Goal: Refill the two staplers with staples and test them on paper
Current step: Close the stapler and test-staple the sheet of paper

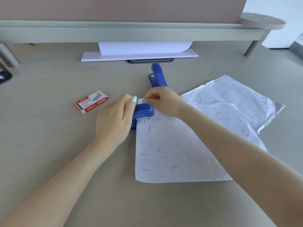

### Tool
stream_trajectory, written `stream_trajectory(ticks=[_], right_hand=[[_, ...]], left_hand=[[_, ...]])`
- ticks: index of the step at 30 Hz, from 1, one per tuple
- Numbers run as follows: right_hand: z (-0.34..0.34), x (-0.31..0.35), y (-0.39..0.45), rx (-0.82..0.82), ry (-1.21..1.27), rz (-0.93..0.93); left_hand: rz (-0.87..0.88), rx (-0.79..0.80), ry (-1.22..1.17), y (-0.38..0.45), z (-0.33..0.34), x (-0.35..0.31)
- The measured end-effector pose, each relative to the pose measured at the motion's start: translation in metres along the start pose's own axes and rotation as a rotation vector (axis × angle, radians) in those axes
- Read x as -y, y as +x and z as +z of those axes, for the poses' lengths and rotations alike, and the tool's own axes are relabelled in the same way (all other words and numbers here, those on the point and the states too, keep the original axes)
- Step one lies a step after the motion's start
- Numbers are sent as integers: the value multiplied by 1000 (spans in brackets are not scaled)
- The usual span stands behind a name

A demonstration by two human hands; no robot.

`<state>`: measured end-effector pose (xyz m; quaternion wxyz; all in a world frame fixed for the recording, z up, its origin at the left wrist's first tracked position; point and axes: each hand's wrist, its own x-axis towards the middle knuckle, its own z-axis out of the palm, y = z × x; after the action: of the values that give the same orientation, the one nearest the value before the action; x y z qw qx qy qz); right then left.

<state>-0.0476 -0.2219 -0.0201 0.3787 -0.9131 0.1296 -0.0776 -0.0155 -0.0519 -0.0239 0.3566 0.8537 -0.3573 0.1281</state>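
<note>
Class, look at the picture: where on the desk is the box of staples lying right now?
In the head view the box of staples lies flat on the desk, left of centre, just beyond and left of the left hand.

Pale wood-grain desk (49, 161), evenly lit by soft daylight, no hard shadows. Along the far edge, a grey raised shelf (131, 32) on round legs, one leg (250, 48) near the far right corner, another at far left. Behind the shelf, a dusty-pink partition panel (123, 9). Atop the shelf's right end, a round grey disc (262, 20). Under the shelf, a dark oval cable slot (150, 60) in the desk. Beyond the far right corner, bright white wall (275, 7). At the left edge, a black mesh holder (4, 74), partly cut off.
</note>
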Motion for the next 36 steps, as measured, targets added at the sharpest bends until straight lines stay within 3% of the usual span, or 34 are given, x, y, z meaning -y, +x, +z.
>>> stream_trajectory(ticks=[3, 6, 13, 17, 20, 24, 27, 31, 36], right_hand=[[4, 7, 5, -7, 4, -28], [4, 11, 9, -14, -11, -43], [3, 19, 12, -66, -123, -69], [7, 21, 14, -153, -191, -154], [2, 21, 4, -234, 27, -127], [-3, 21, -16, -141, 327, 57], [9, 26, -20, -68, 264, 110], [13, 26, -17, -102, -42, 170], [21, 27, -18, -63, -112, 144]], left_hand=[[-78, 81, -32, 5, 0, -1], [-18, 145, 51, 6, -1, 0], [-51, 112, 103, 9, 1, 1], [-136, 119, 13, 9, 0, -1], [-203, 129, -32, 13, -3, 0], [-245, 46, -30, 30, -5, 1], [-238, 58, 65, 45, 0, -3], [-177, 115, 201, 46, 10, -7], [-73, 136, 292, 41, 13, -1]])
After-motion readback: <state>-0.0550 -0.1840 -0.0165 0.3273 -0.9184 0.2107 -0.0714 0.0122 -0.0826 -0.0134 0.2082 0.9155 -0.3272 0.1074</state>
